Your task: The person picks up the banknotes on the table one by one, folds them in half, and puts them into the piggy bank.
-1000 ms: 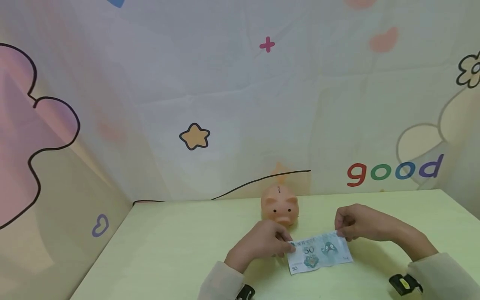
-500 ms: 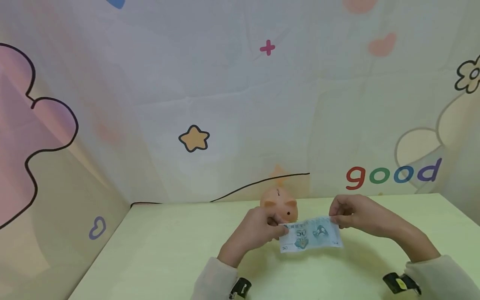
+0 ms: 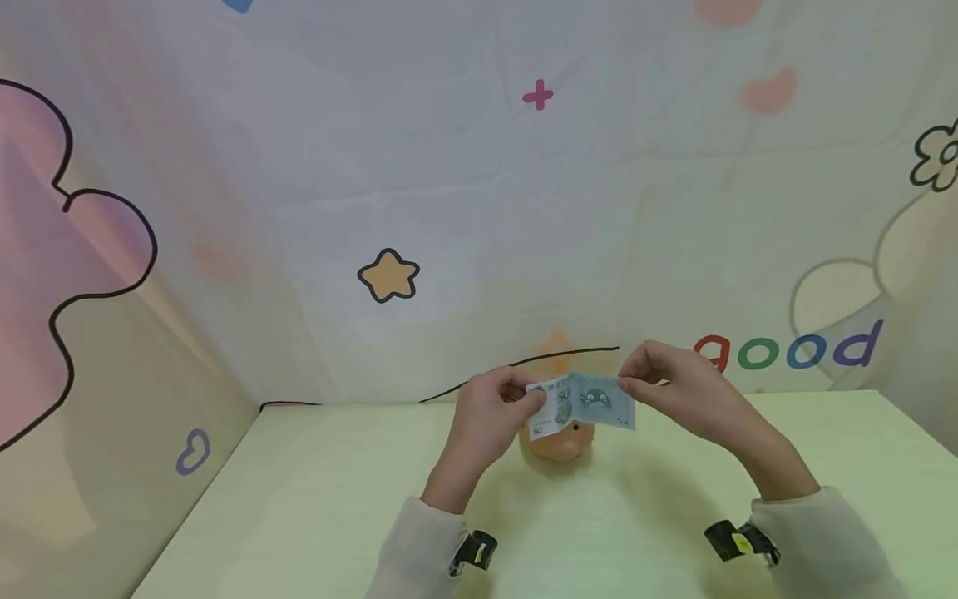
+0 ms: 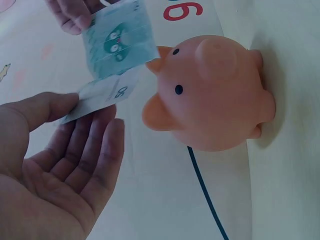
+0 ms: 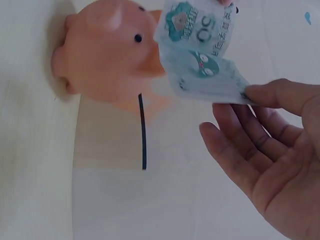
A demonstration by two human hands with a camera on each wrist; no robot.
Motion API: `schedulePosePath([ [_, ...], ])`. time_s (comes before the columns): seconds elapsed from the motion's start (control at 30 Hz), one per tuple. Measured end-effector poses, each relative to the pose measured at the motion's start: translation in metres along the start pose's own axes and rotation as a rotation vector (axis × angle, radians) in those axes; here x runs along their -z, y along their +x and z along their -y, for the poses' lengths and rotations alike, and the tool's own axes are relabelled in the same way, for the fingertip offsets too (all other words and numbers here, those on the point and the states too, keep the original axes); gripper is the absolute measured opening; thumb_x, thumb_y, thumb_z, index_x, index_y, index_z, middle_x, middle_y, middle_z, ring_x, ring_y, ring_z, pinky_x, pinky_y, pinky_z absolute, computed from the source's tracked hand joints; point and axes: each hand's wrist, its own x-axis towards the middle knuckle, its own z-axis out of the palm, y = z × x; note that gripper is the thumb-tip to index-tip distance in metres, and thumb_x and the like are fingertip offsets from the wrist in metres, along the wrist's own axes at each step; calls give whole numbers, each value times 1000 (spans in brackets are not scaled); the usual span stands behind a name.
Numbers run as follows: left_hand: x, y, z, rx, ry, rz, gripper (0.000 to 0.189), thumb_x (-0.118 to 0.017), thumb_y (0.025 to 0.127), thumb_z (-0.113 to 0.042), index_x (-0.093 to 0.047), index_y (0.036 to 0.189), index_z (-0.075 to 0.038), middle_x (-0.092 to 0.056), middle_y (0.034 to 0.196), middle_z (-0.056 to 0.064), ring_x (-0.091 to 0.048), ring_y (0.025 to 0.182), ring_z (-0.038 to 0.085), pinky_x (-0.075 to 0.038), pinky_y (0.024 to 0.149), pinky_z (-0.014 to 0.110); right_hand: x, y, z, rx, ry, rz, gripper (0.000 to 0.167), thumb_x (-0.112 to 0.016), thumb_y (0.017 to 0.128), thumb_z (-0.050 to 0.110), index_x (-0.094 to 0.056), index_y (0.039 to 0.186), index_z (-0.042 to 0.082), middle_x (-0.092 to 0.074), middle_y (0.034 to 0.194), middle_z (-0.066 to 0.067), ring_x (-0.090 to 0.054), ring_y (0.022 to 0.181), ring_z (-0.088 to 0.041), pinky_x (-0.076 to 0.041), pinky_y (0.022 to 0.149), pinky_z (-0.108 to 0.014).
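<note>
Between both hands a green-and-white play banknote (image 3: 596,401) marked 50 is held up, bent at a crease near its middle. My left hand (image 3: 490,416) pinches its left end between thumb and fingers. The opposite end is pinched by my right hand (image 3: 684,395). Behind and below the note stands an orange-pink piggy bank (image 3: 561,445), whose upper part the note hides in the head view. In the left wrist view the piggy bank (image 4: 215,95) shows its snout, eyes and ears, with the note (image 4: 120,45) beside its head and apparently overlapping one ear.
A pale yellow-green table (image 3: 314,499) carries the piggy bank near its back edge. Behind it hangs a printed cloth backdrop (image 3: 464,233) with a star and the word good. Black straps with small devices (image 3: 741,541) sit at both sleeves.
Both hands have lifted the banknote up and to the left, from in front of the piggy bank to over its upper part. The note has gone from nearly flat to bent at the middle.
</note>
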Motion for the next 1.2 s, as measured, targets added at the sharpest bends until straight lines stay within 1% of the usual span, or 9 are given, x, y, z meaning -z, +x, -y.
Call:
schedulePosePath([
  [0.1,0,-1,2,-5,-57,-69,7,-77,96,-9,-76,98,-3,-70,84,2,-64,71,13,-54,62,26,-5,2,8,-14,37,-69,11,-72,102,11,-68,110,5,-70,99,-5,-67,94,-25,-58,79,-34],
  [0.2,0,-2,1,-33,-93,-133,6,-77,96,-9,-76,98,-3,-72,85,2,-64,70,12,-55,62,25,-10,4,16,-13,90,-125,13,-72,102,11,-68,112,3,-70,101,-8,-69,94,-26,-60,78,-31],
  [0.3,0,-3,-1,-40,-129,-175,5,-77,96,-8,-76,100,-4,-73,86,2,-65,72,13,-56,63,24,-14,6,22,0,125,-160,13,-72,102,10,-68,112,2,-70,102,-9,-71,92,-27,-60,76,-29],
  [0.37,-2,-4,-2,-40,-159,-187,5,-77,97,-8,-77,101,-5,-73,88,2,-66,74,14,-57,64,24,-16,6,25,9,131,-174,13,-72,102,9,-68,112,2,-71,102,-9,-70,91,-26,-59,75,-28],
  [0.5,-5,-6,-4,-73,-179,-189,6,-78,96,-9,-77,101,-5,-73,88,2,-67,76,15,-57,64,25,-21,6,28,14,144,-180,12,-72,102,8,-68,111,3,-71,102,-8,-71,90,-25,-58,74,-27],
  [0.7,-6,-6,-8,-126,-139,-185,8,-78,97,-12,-78,103,-6,-75,93,1,-68,80,14,-57,69,26,-27,8,37,67,201,-169,12,-73,101,7,-69,112,2,-72,104,-9,-73,96,-28,-61,79,-29],
  [0.83,-5,-7,-10,-129,-120,-186,7,-78,98,-12,-77,104,-7,-75,93,0,-69,81,15,-57,71,28,-31,8,44,95,249,-148,12,-74,101,8,-70,111,3,-72,104,-8,-74,96,-26,-61,80,-28],
  [1.03,-7,-8,-8,-136,-120,-184,8,-78,98,-14,-77,103,-7,-76,93,0,-69,81,14,-57,71,28,-38,6,45,129,273,-143,11,-75,100,8,-71,110,4,-72,103,-6,-74,93,-22,-60,80,-28],
  [1.2,-11,-9,-11,-179,-136,-159,8,-78,98,-12,-77,104,-7,-76,95,2,-71,78,14,-59,70,26,-43,7,46,166,280,-160,11,-76,100,7,-72,109,5,-73,102,-4,-73,90,-20,-60,80,-28],
])
